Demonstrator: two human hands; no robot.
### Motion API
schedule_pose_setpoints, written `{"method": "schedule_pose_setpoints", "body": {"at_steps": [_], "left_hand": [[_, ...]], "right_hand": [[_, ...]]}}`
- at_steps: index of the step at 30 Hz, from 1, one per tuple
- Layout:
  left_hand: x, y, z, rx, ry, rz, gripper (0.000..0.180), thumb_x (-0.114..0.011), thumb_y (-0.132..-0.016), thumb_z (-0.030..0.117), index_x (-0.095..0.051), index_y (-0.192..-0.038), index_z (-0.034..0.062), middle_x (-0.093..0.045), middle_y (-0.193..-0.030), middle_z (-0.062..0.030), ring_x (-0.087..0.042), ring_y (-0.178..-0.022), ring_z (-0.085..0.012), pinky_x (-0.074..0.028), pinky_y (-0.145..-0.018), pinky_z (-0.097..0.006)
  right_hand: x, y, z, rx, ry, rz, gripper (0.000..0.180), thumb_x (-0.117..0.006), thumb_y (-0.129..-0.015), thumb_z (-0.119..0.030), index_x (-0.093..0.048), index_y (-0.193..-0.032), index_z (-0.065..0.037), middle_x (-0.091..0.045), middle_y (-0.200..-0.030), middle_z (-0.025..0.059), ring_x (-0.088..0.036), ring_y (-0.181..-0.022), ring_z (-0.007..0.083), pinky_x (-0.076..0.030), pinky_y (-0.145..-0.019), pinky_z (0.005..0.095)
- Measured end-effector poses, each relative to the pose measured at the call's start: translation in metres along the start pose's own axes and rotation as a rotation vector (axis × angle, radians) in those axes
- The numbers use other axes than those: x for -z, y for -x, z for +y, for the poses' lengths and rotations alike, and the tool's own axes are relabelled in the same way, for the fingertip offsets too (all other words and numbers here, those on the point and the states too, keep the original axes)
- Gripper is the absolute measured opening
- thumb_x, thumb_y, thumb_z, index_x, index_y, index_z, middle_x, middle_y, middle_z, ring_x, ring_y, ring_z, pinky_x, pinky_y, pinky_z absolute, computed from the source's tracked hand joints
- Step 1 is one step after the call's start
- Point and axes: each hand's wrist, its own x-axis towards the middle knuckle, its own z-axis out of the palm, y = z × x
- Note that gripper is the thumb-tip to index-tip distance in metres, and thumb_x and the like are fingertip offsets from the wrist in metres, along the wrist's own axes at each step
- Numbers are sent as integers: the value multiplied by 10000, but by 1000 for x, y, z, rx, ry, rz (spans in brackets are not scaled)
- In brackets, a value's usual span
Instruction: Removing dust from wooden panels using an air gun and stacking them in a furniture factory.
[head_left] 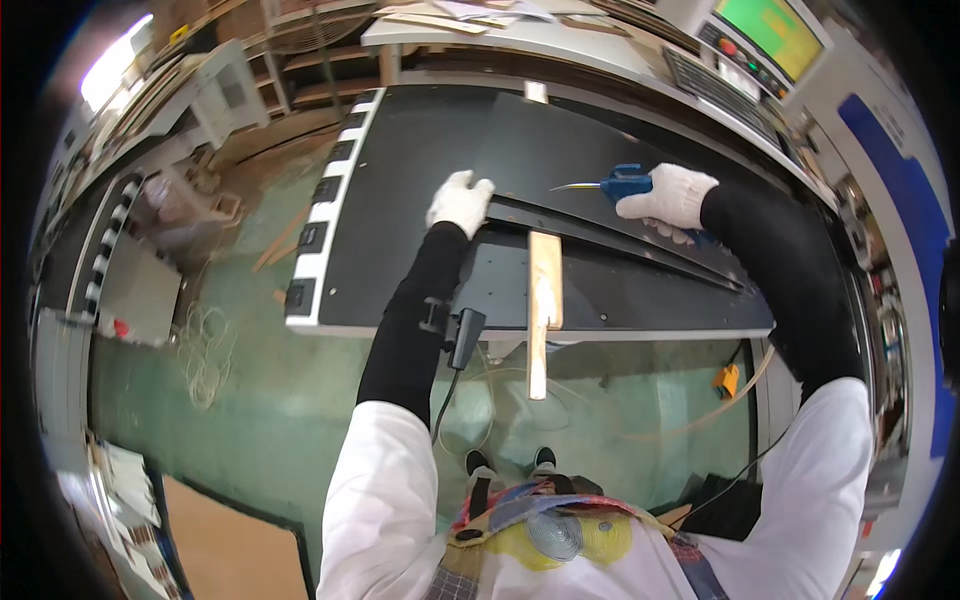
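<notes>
My left hand (462, 203), in a white glove, is closed at the left end of two long, narrow dark strips (620, 243). The strips lie slantwise over a black worktable (400, 200), running toward its right front corner. In my gloved right hand (680, 195) is a blue air blow gun (626, 183). Its thin, curved nozzle points left, above the tabletop and beyond the strips. A pale wooden piece with a handle (545, 280) lies at the table's front edge, its narrow end sticking out toward me.
A white rail with black blocks (330, 205) borders the table's left side. Behind stands a machine desk with a keyboard (720, 95) and a lit screen (765, 40). On the green floor are a yellow foot pedal (726, 381) and loose thin cord (205, 350). A tan board (235, 540) stands lower left.
</notes>
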Motion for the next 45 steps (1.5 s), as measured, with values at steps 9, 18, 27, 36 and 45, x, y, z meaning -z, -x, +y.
{"method": "schedule_pose_setpoints", "body": {"at_steps": [9,18,27,36,45], "left_hand": [[7,-3,5,-26,77,-51,544,-619,-789,419,-621,-1215,81,-651,-1170,-146,-600,-1121,-297,-441,-966,-356],[-6,-23,-27,-146,143,-44,563,-639,-824,392,-586,-1244,21,-632,-1212,-167,-590,-1141,-267,-416,-989,-330],[-1,2,103,-618,-706,13,472,-600,-769,157,-553,-1208,-9,-572,-1224,-209,-548,-1137,-359,-421,-987,-445],[-113,-2,105,-662,-787,-45,657,-471,-929,485,-408,-1401,32,-376,-1452,-247,-308,-1368,-423,-169,-1160,-499],[-110,17,122,-630,-789,-52,650,-525,-908,438,-406,-1382,9,-399,-1419,-255,-345,-1337,-438,-211,-1137,-532]], "right_hand": [[29,50,102,-392,-18,-42,403,-702,-805,-347,-598,-640,6,-549,-507,76,-548,-377,171,-451,-331,306],[30,63,148,-434,-64,-57,435,-700,-790,-405,-618,-651,-1,-571,-529,84,-552,-391,174,-466,-363,314],[61,58,285,-638,-33,-85,365,-705,-810,-333,-630,-692,4,-576,-544,79,-572,-416,179,-470,-370,303],[116,-75,313,-374,-159,99,415,-681,-823,-378,-593,-687,4,-556,-557,73,-561,-421,176,-459,-376,318],[121,-148,287,-111,-264,-69,400,-683,-828,-410,-589,-692,-47,-539,-530,45,-518,-397,156,-439,-376,306]]}}
